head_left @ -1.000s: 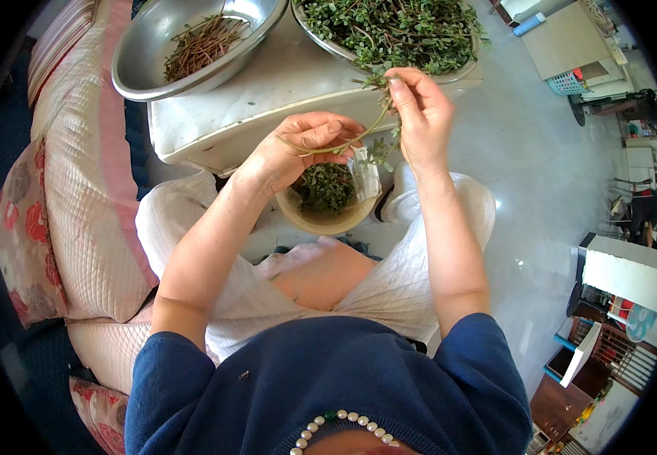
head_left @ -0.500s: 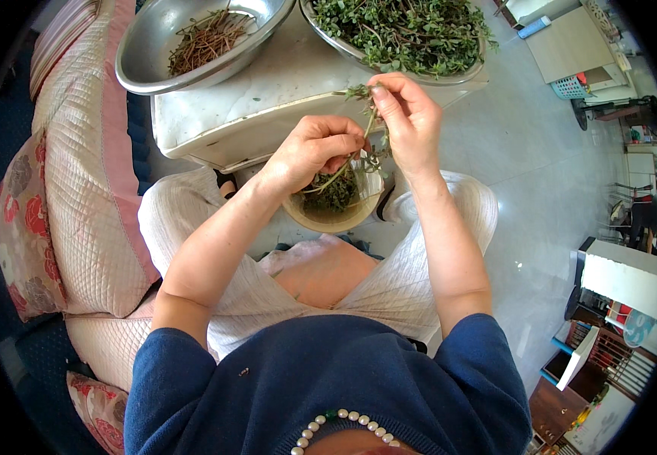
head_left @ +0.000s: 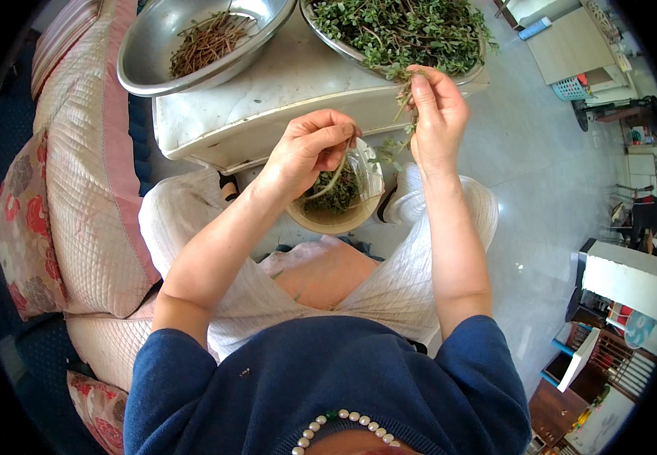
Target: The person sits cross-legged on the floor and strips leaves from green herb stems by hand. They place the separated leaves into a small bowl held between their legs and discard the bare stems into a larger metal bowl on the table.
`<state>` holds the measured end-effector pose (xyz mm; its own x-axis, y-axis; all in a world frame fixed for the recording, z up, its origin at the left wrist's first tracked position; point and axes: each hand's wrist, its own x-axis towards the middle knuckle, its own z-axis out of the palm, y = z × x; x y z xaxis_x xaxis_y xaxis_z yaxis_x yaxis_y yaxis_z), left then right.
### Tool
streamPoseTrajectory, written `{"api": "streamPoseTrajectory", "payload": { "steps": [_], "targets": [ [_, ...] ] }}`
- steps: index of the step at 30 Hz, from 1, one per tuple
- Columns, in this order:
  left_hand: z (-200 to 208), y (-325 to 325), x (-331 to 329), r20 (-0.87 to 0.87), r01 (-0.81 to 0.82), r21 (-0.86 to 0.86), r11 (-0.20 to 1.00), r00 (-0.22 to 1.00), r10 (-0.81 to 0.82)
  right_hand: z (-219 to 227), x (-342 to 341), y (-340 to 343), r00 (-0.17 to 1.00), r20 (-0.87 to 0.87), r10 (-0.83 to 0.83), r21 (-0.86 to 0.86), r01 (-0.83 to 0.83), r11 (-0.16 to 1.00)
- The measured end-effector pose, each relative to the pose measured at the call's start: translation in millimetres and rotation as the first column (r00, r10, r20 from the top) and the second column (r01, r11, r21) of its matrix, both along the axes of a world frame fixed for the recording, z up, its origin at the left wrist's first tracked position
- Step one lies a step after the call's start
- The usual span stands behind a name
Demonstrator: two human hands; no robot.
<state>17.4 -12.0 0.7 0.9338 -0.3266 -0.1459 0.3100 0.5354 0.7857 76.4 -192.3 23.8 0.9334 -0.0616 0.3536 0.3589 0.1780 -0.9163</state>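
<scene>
My left hand (head_left: 313,150) pinches a pale plant stem (head_left: 334,178) that hangs down over a cream bucket (head_left: 328,226) on the floor between my feet. Dark green plant bits (head_left: 331,196) lie inside that bucket. Up and to the right, my right hand (head_left: 440,121) is closed on a leafy green sprig (head_left: 406,95), whose small leaves trail below the fingers. Just beyond it is a metal basin (head_left: 351,51) heaped with small-leaved greens (head_left: 404,34). At the far left, another steel basin (head_left: 142,62) holds a pile of bare reddish-brown stems (head_left: 208,44).
Both basins stand on a white low table (head_left: 268,114) with a rounded front edge. A quilted pink sofa (head_left: 89,197) with a floral cushion (head_left: 31,227) runs along my left. Across the tiled floor (head_left: 540,197) at right are a cabinet (head_left: 575,49) and a teal basket (head_left: 569,87).
My right hand has moved right and slightly away from the left with the leafy sprig. The stem in my left hand now hangs apart from it.
</scene>
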Motion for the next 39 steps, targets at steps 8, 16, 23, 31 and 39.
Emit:
{"api": "streamPoseTrajectory", "payload": {
  "steps": [8, 16, 23, 31, 39],
  "targets": [
    [76, 70, 32, 0.507, -0.605, 0.197, 0.771, 0.736, 0.449, -4, 4, -8, 0.976, -0.159, 0.145, 0.164, -0.119, 0.979],
    [61, 163, 57, 0.931, -0.846, 0.354, -0.399, 0.358, 0.068, -2, 4, -6, 0.946, -0.173, 0.276, 0.255, -0.227, 0.94],
    [41, 65, 34, 0.572, -0.562, 0.663, 0.494, 0.806, 0.151, -1, 0, -3, 0.952, -0.181, 0.247, 0.168, -0.218, 0.961],
    [10, -1, 7, 0.121, -0.049, 0.301, 0.952, 0.993, 0.013, -4, -9, 9, 0.956, -0.186, 0.228, -0.021, -0.236, 0.971],
    [12, -6, 4, 0.026, -0.056, 0.198, 0.979, 0.998, 0.052, -5, -10, 10, 0.955, -0.196, 0.222, -0.081, -0.242, 0.967]
  ]
}}
